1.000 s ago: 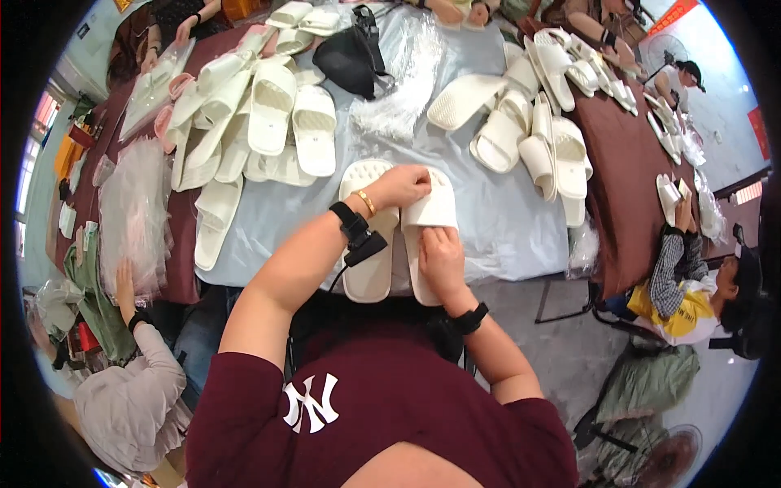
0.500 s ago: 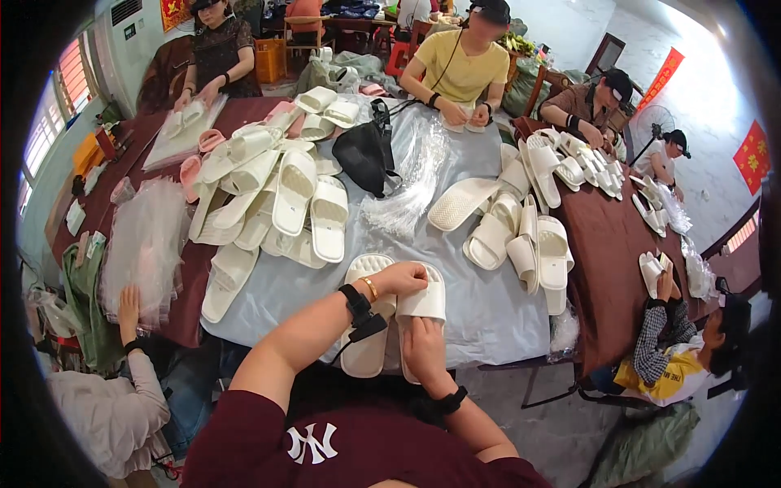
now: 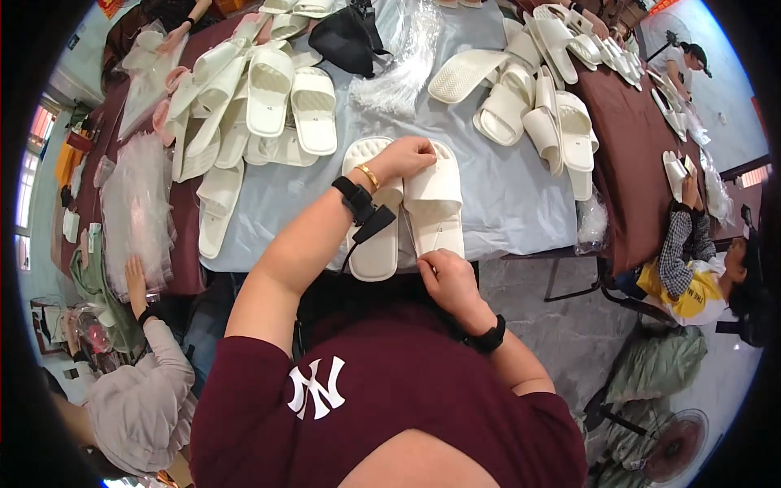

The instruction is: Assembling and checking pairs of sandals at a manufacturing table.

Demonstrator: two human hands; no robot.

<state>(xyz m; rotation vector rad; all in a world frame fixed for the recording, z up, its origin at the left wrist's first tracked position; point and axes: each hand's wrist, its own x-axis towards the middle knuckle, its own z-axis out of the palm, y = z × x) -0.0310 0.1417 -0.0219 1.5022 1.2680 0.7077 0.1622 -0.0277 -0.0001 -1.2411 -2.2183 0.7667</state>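
Observation:
Two white slippers lie side by side at the near table edge, the left slipper (image 3: 374, 254) and the right slipper (image 3: 435, 197). My left hand (image 3: 404, 159) reaches over the left slipper, its fingers pinched above the right slipper's strap; whatever they hold is too small to make out. At the near end of the right slipper, my right hand (image 3: 450, 281) pinches what looks like a thin white strand that runs over the insole toward the strap. Beyond the slippers lies a bundle of thin white strands (image 3: 399, 73).
White slippers are heaped at left (image 3: 271, 89) and right (image 3: 504, 114). A black bag (image 3: 348, 39) sits at the back. Clear plastic bags (image 3: 137, 215) lie at left, under a co-worker's hand (image 3: 135, 278). Another person (image 3: 687, 268) handles slippers at right.
My right hand has drawn back from the strap opening to the slipper's near end. My left hand stays above the strap. The view has tilted downward.

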